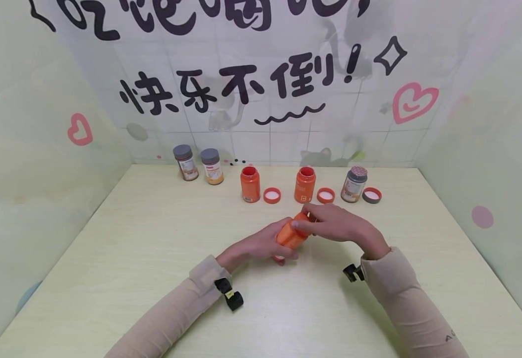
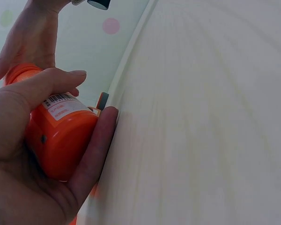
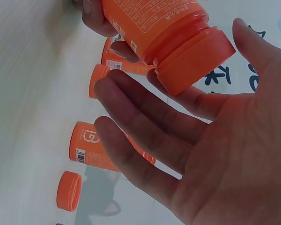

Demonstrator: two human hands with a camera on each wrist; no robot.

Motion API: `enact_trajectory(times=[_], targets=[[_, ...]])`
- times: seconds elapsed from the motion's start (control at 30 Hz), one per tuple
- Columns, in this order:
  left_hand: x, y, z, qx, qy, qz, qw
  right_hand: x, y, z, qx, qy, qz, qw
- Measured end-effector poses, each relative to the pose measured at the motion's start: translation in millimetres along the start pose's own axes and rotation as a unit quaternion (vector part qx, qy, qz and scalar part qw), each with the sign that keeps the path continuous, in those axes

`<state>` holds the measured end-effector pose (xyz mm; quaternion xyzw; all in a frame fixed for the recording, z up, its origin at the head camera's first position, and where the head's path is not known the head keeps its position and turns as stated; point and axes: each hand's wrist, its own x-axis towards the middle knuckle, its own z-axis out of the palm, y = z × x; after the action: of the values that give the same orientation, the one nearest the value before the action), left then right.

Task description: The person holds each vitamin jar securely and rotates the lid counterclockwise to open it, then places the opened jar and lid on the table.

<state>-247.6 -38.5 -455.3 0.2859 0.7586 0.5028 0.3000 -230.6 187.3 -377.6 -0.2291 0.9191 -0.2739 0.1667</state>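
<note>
An orange bottle (image 1: 290,236) is tilted above the middle of the table, gripped by my left hand (image 1: 263,242). In the left wrist view the fingers and thumb wrap the bottle's body (image 2: 68,140), near its barcode label. Its orange cap (image 3: 196,61) sits on the neck in the right wrist view. Around that cap is my right hand (image 1: 334,222), its fingers spread and slightly bent, the thumb apart from the cap. One finger lies close against the cap's lower edge; whether it touches is hard to tell.
At the back stand two uncapped orange bottles (image 1: 250,185) (image 1: 304,186) and an uncapped grey-necked bottle (image 1: 354,185). Caps lie beside them: two orange caps (image 1: 272,195) (image 1: 325,195) and a grey cap (image 1: 372,195). Two grey-capped bottles (image 1: 186,163) (image 1: 212,167) stand farther left. Walls enclose the table (image 1: 131,238).
</note>
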Motion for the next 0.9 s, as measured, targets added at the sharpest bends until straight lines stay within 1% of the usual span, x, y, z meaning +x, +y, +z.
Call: enact_trajectory(times=[0.17, 0.43, 0.6, 0.7, 0.9], targets=[[0.1, 0.4, 0.2, -0.001, 0.000, 0.001, 1.0000, 0.5, 0.2, -0.1, -0.001, 0.002, -0.002, 1.000], [0.6, 0.9, 0.7, -0.004, 0.001, 0.001, 1.0000, -0.8, 2.0, -4.0, -0.009, -0.008, 0.025, 1.000], [0.5, 1.4, 1.4, -0.003, 0.005, 0.001, 1.0000, -2.4, 2.8, -9.1, -0.017, -0.022, 0.032, 0.999], [0.5, 1.6, 1.6, -0.001, 0.006, 0.001, 1.0000, -3.5, 2.0, -10.3, -0.015, -0.026, 0.026, 0.999], [0.7, 1.5, 1.0, -0.001, 0.001, 0.004, 1.0000, -4.0, -0.7, -8.5, -0.004, -0.030, -0.003, 1.000]])
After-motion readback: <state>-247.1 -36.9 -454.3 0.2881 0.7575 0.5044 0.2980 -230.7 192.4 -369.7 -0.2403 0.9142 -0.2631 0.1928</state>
